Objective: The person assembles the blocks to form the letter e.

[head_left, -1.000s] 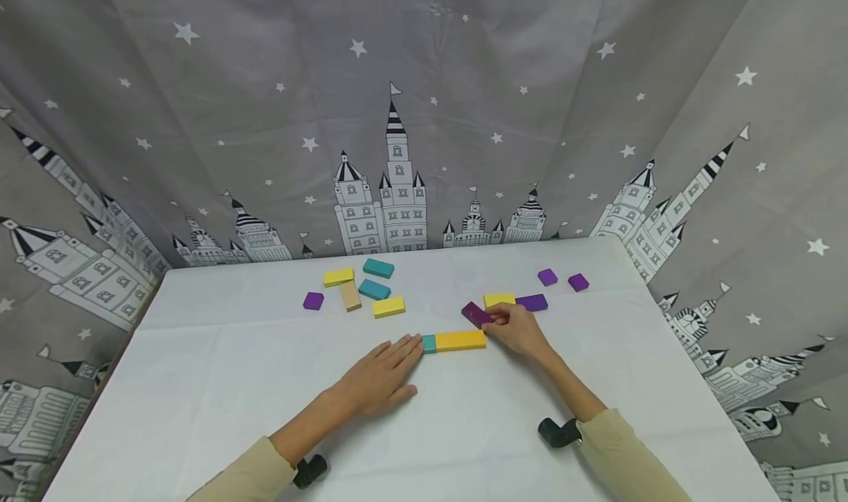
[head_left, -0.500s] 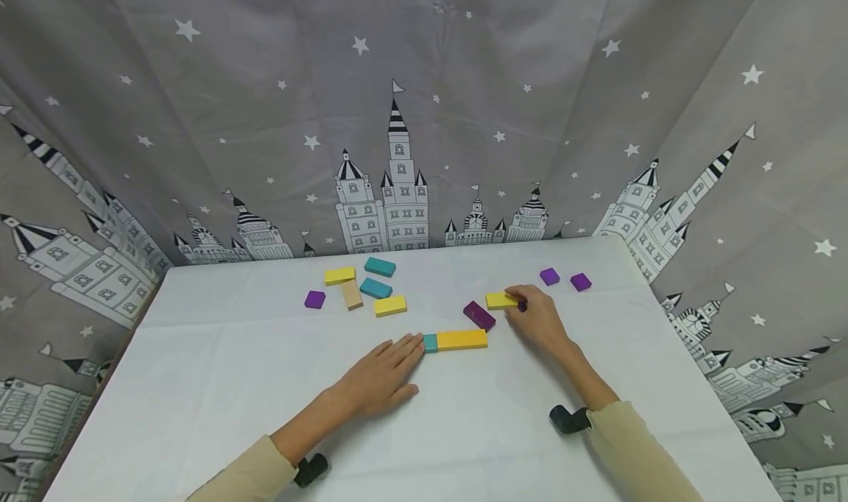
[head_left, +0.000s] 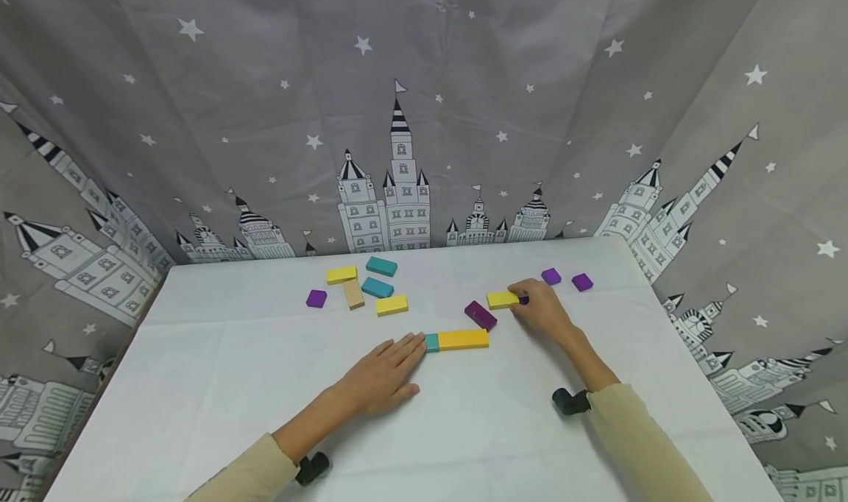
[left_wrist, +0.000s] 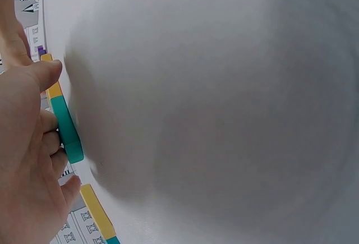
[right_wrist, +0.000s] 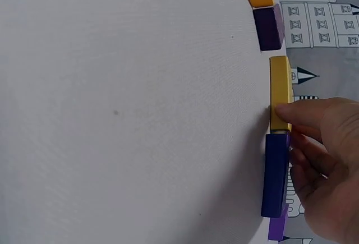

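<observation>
Fingers extended, my left hand (head_left: 377,380) lies over the left part of a teal block (head_left: 431,343), which touches the end of a long orange block (head_left: 464,338). In the left wrist view the teal block (left_wrist: 66,129) runs along the fingers. My right hand (head_left: 543,310) pinches the right end of a yellow block (head_left: 501,299); the right wrist view has the thumb on this yellow block (right_wrist: 280,81) and other fingers behind. A purple block (right_wrist: 275,176) adjoins it, mostly covered by the hand in the head view. A dark purple block (head_left: 480,316) lies slanted nearby.
Left of centre at the back are two yellow blocks (head_left: 341,274), two teal blocks (head_left: 377,288), a tan block (head_left: 354,294) and a small purple block (head_left: 316,298). Two small purple blocks (head_left: 551,276) sit back right. A patterned grey curtain (head_left: 437,156) hangs behind the table.
My right hand has let go of the dark purple block and moved right, to the yellow and purple blocks. The left hand has stayed in place.
</observation>
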A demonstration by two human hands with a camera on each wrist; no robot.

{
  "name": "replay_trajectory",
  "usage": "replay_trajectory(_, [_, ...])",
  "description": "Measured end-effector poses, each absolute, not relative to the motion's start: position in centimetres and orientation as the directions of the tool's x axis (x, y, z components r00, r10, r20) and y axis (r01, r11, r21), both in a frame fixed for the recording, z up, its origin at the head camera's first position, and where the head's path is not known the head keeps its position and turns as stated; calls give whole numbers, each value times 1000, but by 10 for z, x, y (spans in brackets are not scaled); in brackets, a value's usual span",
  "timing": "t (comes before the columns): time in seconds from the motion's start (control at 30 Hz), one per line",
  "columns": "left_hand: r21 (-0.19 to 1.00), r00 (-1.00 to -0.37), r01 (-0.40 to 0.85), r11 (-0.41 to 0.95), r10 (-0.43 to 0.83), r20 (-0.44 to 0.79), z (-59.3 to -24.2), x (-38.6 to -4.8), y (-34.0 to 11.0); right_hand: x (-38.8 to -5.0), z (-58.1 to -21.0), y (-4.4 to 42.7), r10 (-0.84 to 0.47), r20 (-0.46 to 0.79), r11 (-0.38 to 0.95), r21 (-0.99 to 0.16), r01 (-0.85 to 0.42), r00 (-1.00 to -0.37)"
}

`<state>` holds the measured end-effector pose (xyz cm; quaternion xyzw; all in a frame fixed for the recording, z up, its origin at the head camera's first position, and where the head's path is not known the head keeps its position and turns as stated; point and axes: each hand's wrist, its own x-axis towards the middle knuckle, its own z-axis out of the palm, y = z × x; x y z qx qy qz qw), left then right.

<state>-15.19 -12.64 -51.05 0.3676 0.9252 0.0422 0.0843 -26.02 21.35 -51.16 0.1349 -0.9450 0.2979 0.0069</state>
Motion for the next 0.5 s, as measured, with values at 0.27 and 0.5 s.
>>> replay_trajectory(0.27, [151, -717, 670, 727, 686, -126, -508, -152, -126, -266, -512, 213, -263, 84, 785, -561, -264, -961])
replay_trajectory(0.5, [151, -714, 674, 723, 691, -118, -510, -152, -126, -271, -516, 209, -254, 114, 787, -553, -274, -960])
